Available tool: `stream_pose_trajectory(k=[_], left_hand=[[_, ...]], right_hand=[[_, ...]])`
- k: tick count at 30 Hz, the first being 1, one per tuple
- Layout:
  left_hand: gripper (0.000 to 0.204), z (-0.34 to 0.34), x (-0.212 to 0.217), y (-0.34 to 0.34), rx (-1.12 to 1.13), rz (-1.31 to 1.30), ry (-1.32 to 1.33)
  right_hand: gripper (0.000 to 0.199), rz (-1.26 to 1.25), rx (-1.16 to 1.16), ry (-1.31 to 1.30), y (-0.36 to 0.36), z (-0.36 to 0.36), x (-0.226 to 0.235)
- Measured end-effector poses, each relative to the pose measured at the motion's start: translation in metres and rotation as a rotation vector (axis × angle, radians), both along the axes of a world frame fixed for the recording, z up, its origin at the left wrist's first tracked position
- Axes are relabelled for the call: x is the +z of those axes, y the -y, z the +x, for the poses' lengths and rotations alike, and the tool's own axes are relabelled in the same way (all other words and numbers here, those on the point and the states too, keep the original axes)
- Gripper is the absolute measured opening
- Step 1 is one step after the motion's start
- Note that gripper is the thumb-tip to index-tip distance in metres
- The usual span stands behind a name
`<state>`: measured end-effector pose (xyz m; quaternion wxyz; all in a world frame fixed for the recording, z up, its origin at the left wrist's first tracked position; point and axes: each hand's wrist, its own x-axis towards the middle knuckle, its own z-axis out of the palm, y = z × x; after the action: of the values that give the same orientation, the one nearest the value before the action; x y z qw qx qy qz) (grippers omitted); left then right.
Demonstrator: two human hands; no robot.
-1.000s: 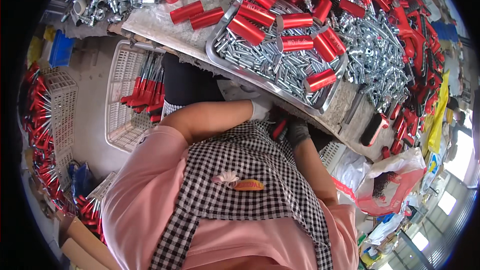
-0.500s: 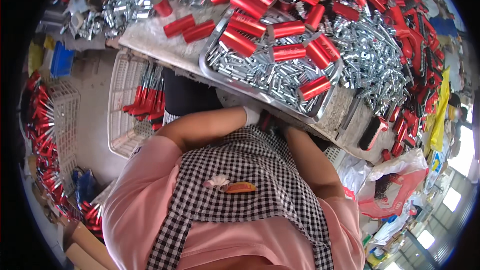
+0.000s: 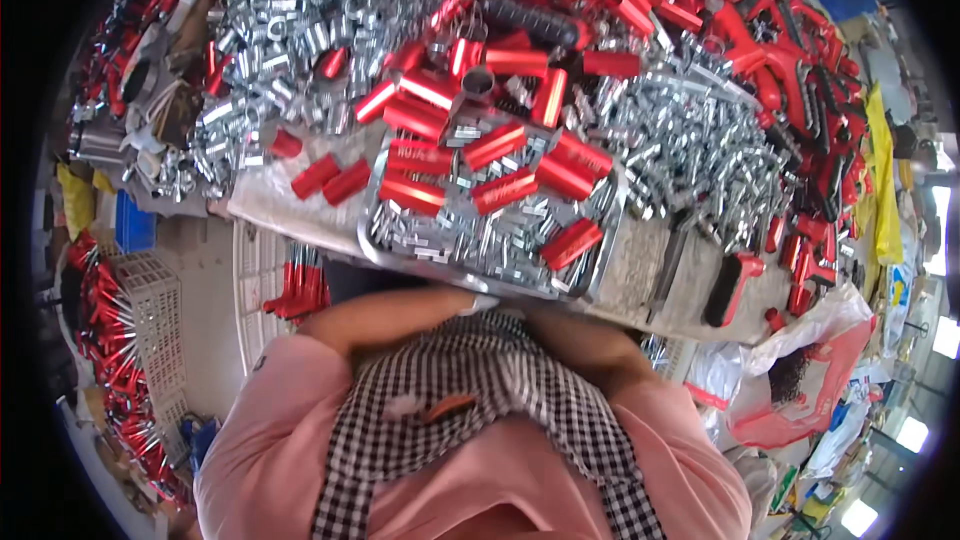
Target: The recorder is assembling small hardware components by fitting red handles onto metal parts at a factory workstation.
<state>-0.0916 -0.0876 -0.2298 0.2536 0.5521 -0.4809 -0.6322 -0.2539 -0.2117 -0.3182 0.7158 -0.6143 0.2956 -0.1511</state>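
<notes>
Listing what lies before us: a metal tray [image 3: 600, 275] sits at the near edge of the surface [image 3: 280, 202], pulled close to the body, likely so its contents stay within easy reach. In the tray: red tubes [image 3: 497, 146] lying loose on a bed of small silver metal pieces [image 3: 470, 235], the two kinds mixed together, not sorted.

Hands: both of our forearms reach in under the near rim of the tray. The left forearm [image 3: 400, 312] crosses in front of the checked apron [image 3: 490, 390]; the right forearm [image 3: 590, 345] runs up beside it. The hands themselves are hidden beneath the tray's edge, so we cannot tell how far either is open or whether either holds anything. Their position suggests they are gripping or bracing the tray from below, though that is a judgement only.

Beyond the tray: a broad heap of silver fittings [image 3: 690, 140] to the right and another heap of silver rings [image 3: 290, 30] to the left, with red handles [image 3: 760, 40] piled at the far right.

Below the surface, left: a white plastic crate [image 3: 150, 310], and red-tipped rods [image 3: 300, 285] standing in a second white basket [image 3: 250, 285], kept apart from the loose stock above.
</notes>
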Motion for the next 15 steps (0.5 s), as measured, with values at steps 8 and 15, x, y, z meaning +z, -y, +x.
stream_pose_trajectory(k=[8,15], left_hand=[[0.041,0.023,0.01,-0.013,-0.074,-0.176,0.277],[0.049,0.057,0.061,-0.012,-0.556,-0.349,0.495]], right_hand=[[0.058,-0.09,0.215,-0.053,-0.026,-0.007,-0.006],[0.044,-0.956,0.489,-0.597,-0.078,0.014,0.165]])
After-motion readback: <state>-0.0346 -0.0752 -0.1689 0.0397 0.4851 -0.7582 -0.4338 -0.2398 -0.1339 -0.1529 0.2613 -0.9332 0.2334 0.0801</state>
